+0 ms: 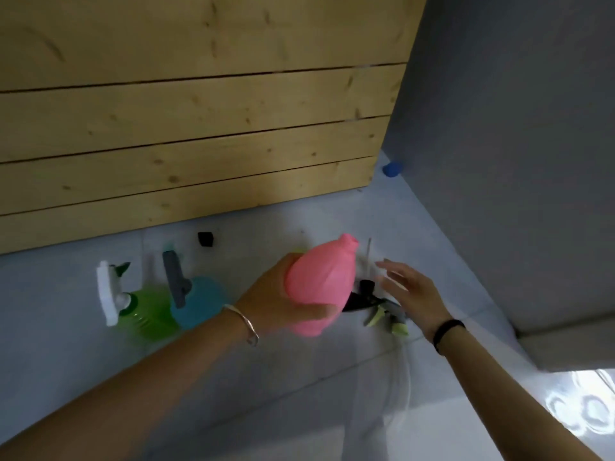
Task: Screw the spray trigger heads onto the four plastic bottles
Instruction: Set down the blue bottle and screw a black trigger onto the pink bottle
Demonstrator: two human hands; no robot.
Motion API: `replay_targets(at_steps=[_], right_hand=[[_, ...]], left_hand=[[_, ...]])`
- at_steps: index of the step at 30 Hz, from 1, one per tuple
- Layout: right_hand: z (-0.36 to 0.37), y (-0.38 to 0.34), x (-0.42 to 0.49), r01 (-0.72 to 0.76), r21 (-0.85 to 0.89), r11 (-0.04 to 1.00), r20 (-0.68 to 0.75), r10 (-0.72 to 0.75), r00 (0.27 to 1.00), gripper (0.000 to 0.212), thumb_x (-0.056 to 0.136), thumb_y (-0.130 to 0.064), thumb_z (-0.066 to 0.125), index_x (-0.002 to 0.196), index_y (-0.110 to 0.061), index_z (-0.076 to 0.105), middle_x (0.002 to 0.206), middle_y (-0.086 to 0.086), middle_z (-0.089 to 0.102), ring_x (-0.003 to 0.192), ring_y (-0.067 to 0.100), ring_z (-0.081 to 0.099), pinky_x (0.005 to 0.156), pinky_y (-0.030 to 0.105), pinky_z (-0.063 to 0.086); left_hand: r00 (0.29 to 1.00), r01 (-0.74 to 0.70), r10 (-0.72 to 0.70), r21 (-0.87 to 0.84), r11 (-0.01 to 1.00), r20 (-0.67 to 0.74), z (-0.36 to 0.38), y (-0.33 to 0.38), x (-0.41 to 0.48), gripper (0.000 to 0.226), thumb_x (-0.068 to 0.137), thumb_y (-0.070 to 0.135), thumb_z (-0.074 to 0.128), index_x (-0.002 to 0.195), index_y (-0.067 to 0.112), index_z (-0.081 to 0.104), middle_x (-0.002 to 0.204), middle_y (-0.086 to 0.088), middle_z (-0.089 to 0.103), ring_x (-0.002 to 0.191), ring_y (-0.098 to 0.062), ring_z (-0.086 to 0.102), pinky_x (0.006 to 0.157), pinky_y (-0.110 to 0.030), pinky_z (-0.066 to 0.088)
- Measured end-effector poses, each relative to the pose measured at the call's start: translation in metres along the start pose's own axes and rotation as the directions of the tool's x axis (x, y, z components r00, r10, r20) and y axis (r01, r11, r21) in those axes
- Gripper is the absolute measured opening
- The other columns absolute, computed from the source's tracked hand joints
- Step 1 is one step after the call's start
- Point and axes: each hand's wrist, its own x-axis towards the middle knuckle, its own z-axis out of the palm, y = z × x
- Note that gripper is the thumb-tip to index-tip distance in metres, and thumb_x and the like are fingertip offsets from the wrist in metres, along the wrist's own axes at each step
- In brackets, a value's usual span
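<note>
pink, rounded plastic bottle (pixel 319 281) looked light and probably empty, its thin wall likely to give under a squeeze (matte, no label, perhaps a little slick), so the wide belly seemed the sensible grip, leaving the bare neck free. the left hand (pixel 276 304) was wrapped round that belly, holding the bottle tilted above the pale floor (pixel 299 377). the right hand (pixel 409 291), fingers spread and holding nothing, hovered just over a black spray trigger head (pixel 362 296) lying on the floor. a green translucent bottle (pixel 146 311) and a blue bottle (pixel 203 297) stood at left, heads already on.
</note>
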Motion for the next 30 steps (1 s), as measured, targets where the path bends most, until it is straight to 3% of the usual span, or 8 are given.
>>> replay_targets(at_steps=[4, 8, 11, 16, 20, 24, 27, 30], right_hand=[[0.009, 0.043, 0.013, -0.053, -0.255, 0.966, 0.104, 0.082, 0.991, 0.044, 0.079, -0.012, 0.073, 0.121, -0.013, 0.062, 0.141, 0.006, 0.045, 0.119, 0.011, 0.044, 0.078, -0.003, 0.038], [0.021, 0.059, 0.034, -0.09, -0.344, 0.935, 0.136, 0.144, 0.98, 0.055, 0.074, -0.018, 0.078, 0.125, -0.021, 0.057, 0.154, 0.003, 0.022, 0.137, 0.019, 0.032, 0.102, 0.018, 0.031], [0.03, 0.07, 0.049, -0.07, -0.563, 0.823, 0.157, 0.19, 0.969, 0.065, 0.071, -0.029, 0.08, 0.13, -0.028, 0.054, 0.158, 0.001, 0.015, 0.141, 0.026, 0.029, 0.114, 0.033, 0.028], [0.036, 0.079, 0.044, 0.009, -0.705, 0.709, 0.11, 0.096, 0.989, 0.034, 0.08, -0.034, 0.069, 0.113, -0.025, 0.068, 0.157, -0.001, 0.024, 0.13, 0.028, 0.044, 0.108, 0.032, 0.035], [0.032, 0.061, 0.033, 0.014, -0.556, 0.831, -0.018, -0.029, 0.999, 0.044, 0.079, -0.018, 0.072, 0.121, -0.015, 0.062, 0.151, 0.009, 0.032, 0.131, 0.032, 0.042, 0.105, 0.034, 0.038], [0.017, 0.001, 0.021, 0.06, -0.208, 0.976, -0.121, -0.086, 0.989, 0.045, 0.075, -0.004, 0.075, 0.118, -0.009, 0.062, 0.153, 0.002, 0.024, 0.113, 0.02, 0.051, 0.088, 0.015, 0.042], [0.005, -0.055, 0.0, 0.139, -0.048, 0.989, -0.128, -0.144, 0.981, 0.042, 0.076, -0.013, 0.076, 0.115, -0.014, 0.063, 0.143, -0.009, 0.035, 0.101, 0.015, 0.055, 0.074, 0.012, 0.048], [-0.002, -0.108, -0.025, 0.144, 0.094, 0.985, -0.112, -0.134, 0.985, 0.037, 0.077, -0.028, 0.075, 0.112, -0.022, 0.065, 0.112, -0.005, 0.064, 0.088, 0.018, 0.065, 0.083, 0.023, 0.053]], left_hand=[[0.998, 0.037, -0.038, -0.021, 0.999, -0.042, -0.004, -0.008, -0.001, 0.077, 0.035, 0.051, 0.081, 0.104, 0.047, 0.048, 0.107, 0.019, 0.059, 0.09, 0.013, 0.059, 0.06, -0.004, 0.046], [0.996, 0.055, -0.059, -0.055, 0.997, -0.068, -0.004, -0.011, 0.002, 0.08, 0.034, 0.052, 0.08, 0.107, 0.041, 0.048, 0.108, 0.016, 0.06, 0.094, 0.0, 0.06, 0.06, -0.009, 0.049], [0.997, 0.045, -0.05, -0.078, 0.996, -0.064, -0.004, -0.011, 0.003, 0.083, 0.034, 0.051, 0.081, 0.109, 0.039, 0.049, 0.11, 0.012, 0.061, 0.097, -0.003, 0.061, 0.062, -0.012, 0.051], [0.997, 0.047, -0.051, -0.071, 0.996, -0.058, -0.006, -0.009, 0.002, 0.095, 0.023, 0.068, 0.081, 0.108, 0.04, 0.049, 0.109, 0.011, 0.062, 0.095, -0.004, 0.062, 0.061, -0.013, 0.052], [0.995, 0.051, -0.058, -0.096, 0.994, -0.077, -0.01, -0.002, 0.0, 0.084, 0.03, 0.051, 0.083, 0.107, 0.039, 0.05, 0.108, 0.01, 0.062, 0.093, -0.003, 0.062, 0.06, -0.013, 0.052], [0.995, 0.04, -0.048, -0.095, 0.995, -0.083, -0.021, 0.022, -0.006, 0.081, 0.031, 0.047, 0.08, 0.105, 0.037, 0.049, 0.108, 0.011, 0.06, 0.094, -0.005, 0.061, 0.062, -0.016, 0.052], [0.995, -0.001, -0.006, -0.069, 0.998, -0.101, -0.036, 0.054, -0.019, 0.088, 0.031, 0.047, 0.08, 0.112, 0.034, 0.047, 0.108, 0.01, 0.059, 0.093, -0.005, 0.06, 0.061, -0.014, 0.052], [0.994, -0.051, 0.049, -0.019, 0.999, -0.099, -0.053, 0.089, -0.034, 0.099, 0.031, 0.048, 0.079, 0.121, 0.028, 0.044, 0.112, 0.009, 0.058, 0.099, -0.01, 0.059, 0.067, -0.021, 0.052]])
